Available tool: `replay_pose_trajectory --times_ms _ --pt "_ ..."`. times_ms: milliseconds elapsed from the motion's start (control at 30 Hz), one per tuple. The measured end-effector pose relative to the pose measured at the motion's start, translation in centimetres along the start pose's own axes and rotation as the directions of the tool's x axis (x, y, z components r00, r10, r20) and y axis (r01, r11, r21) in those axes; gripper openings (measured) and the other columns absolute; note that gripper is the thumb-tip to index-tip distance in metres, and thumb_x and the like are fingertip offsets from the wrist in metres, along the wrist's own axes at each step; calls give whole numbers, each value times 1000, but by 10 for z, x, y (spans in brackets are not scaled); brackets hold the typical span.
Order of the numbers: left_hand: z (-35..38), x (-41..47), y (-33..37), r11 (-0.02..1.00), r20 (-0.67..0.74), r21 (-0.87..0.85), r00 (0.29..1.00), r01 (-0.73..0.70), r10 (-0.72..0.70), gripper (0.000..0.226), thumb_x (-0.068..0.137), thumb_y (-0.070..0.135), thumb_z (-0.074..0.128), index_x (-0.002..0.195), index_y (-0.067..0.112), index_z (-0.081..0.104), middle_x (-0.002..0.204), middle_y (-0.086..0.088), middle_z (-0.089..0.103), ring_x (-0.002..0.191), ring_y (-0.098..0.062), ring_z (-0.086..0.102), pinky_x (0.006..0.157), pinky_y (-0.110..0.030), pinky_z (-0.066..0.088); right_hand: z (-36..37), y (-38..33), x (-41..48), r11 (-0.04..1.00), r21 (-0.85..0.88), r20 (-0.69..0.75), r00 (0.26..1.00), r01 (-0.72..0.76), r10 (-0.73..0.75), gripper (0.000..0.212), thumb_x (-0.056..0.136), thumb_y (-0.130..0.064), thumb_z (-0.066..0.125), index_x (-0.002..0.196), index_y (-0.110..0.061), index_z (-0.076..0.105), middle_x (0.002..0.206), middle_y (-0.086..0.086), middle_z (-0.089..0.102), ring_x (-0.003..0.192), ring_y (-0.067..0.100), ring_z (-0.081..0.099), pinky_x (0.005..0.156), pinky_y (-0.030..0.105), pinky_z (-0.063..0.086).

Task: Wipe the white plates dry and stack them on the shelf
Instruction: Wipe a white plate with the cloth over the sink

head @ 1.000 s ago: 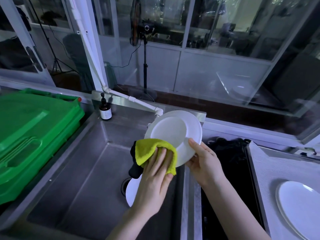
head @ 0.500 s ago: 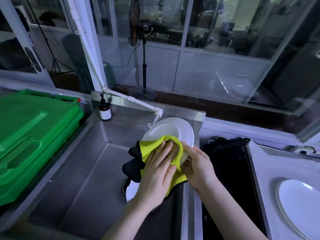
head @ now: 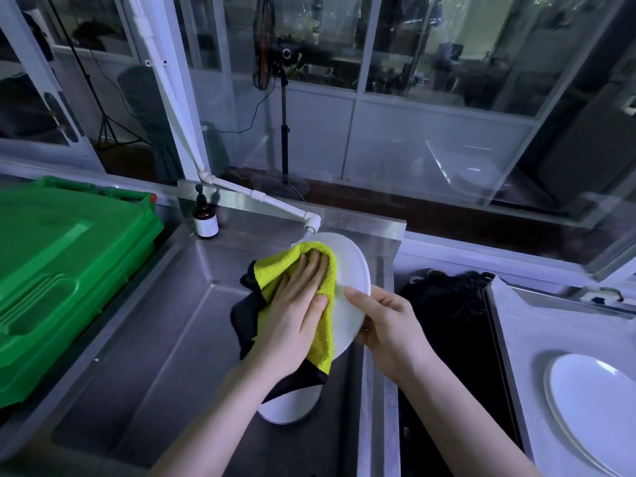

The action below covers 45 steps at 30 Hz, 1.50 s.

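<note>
Bin [head: 69,270] left of sink [head: 155,339]; bottle [head: 205,218] behind it; plates [head: 599,404] on counter [head: 550,325], right.

You have three white plates in view: the held plate [head: 351,270] over the one steel sink [head: 165,339], a second plate [head: 289,406] low in the basin, and a third plate [head: 595,404] on the right counter. You cannot tell whether more lie under that one. There is one yellow-and-black cloth [head: 275,266]. There are two hands, the left hand [head: 292,315] and the right hand [head: 389,321]. You also have one brown pump bottle [head: 205,220], one white pipe tap [head: 268,203], one green bin [head: 62,263] at left and one pedestal fan [head: 265,46] beyond the glass.
</note>
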<state>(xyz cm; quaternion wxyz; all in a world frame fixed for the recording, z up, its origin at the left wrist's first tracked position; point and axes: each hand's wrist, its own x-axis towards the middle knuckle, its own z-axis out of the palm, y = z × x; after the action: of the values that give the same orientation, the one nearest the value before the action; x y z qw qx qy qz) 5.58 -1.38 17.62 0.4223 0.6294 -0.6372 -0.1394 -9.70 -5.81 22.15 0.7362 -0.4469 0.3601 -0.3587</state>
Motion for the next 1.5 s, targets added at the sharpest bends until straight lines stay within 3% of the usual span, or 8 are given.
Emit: replay_pose_trajectory --times_ms 467,633,733,900,1133,1300,1400,1500 --pt "9 5 0 994 -52 -111 999 -2 -4 46 102 32 32 146 32 20 158 10 20 147 4 10 118 -17 8 -6 1 1 999 52 -66 998 -5 8 30 77 -20 72 91 6 74 88 24 73 69 27 71 57 32 58" --pt "4 2 -22 995 -108 -48 990 90 -95 46 101 8 43 144 16 30 149 11 12 149 -29 16 116 -28 13 -15 -11 0 998 1 -49 997 63 -63 30 77 -25 73 92 1 77 94 22 75 79 30 74 60 33 58" --pt "12 -21 -3 995 -92 -93 995 32 -40 45 100 27 35 144 37 28 152 35 12 149 -3 8 118 -28 12 -16 -10 2 999 14 -65 997 44 -43 31 78 -25 72 93 2 76 95 23 75 80 30 73 63 35 59" --pt "18 -18 16 989 -7 31 989 -144 144 48 102 38 26 149 34 18 159 13 22 149 -2 12 119 -34 18 -10 8 0 998 69 -69 998 -3 8 35 79 -21 69 94 11 70 82 23 71 67 27 68 60 32 58" --pt "8 6 -24 989 -152 -84 979 125 -137 45 103 14 42 147 7 38 151 -5 38 141 -20 36 114 -29 28 -15 6 -10 997 -51 4 998 60 -60 27 82 -22 70 96 0 77 94 25 74 79 31 73 60 35 58" --pt "-6 -3 -64 814 -178 -246 800 527 -572 25 104 23 41 89 9 53 79 -16 61 86 -41 59 62 -36 28 -26 0 -15 965 -245 13 995 96 -96 26 83 -27 73 97 -6 77 94 25 72 81 29 69 64 37 56" --pt "-19 -3 -76 749 -151 -237 738 619 -658 21 101 27 47 92 11 57 87 -12 64 93 -37 60 75 -41 42 -29 -5 -14 870 -454 50 981 190 -188 20 89 -27 73 90 -8 77 78 11 69 72 15 62 61 28 48" --pt "-23 3 -71 639 65 -398 715 658 -697 21 90 33 65 110 34 64 107 -6 69 102 -28 64 96 -44 49 -25 -1 -6 473 -811 178 916 344 -360 17 93 -20 70 76 -22 69 60 -1 55 59 8 45 56 24 38"
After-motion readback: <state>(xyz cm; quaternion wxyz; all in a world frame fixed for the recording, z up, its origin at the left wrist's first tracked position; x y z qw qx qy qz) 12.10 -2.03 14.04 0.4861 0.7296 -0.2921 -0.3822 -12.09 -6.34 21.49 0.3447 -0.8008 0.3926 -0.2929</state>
